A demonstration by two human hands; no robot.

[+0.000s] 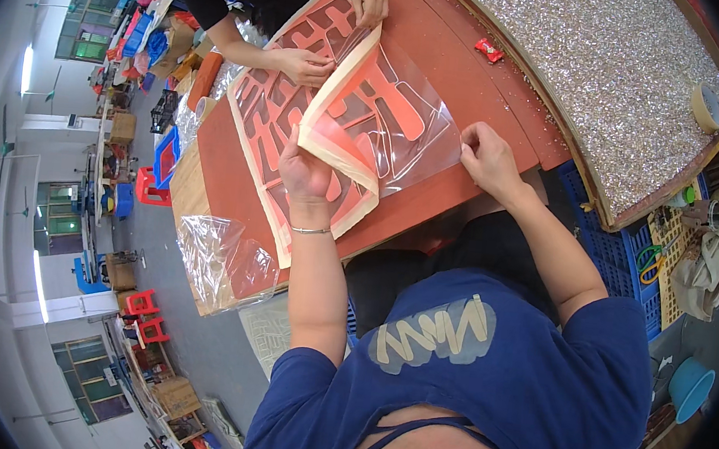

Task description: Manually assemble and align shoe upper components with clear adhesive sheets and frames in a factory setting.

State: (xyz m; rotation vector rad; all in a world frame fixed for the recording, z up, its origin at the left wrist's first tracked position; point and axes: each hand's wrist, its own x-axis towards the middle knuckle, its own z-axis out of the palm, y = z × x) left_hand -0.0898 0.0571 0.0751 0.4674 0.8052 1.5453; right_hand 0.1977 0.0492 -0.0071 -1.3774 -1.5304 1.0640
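Observation:
My left hand (304,172) is closed on the folded-back, cream-edged border of a sheet with red-pink cut-out shapes (259,98); its fingers are partly hidden by the fold. A clear plastic film (425,131) with pinkish shapes showing through extends from under the fold toward the right. My right hand (491,164) pinches the film's right-hand corner with curled fingers. Across the table, another person's hands, one (305,68) on the fold and the other (369,0) at the far end, hold the same sheet.
The sheet lies on a reddish-brown tabletop (395,219). Crumpled clear plastic (223,250) sits at its near left. At the right stands a glittery board (600,66) with a tape roll (706,108) on it. A small red packet (489,50) lies between. Blue crates (634,251) are below the board.

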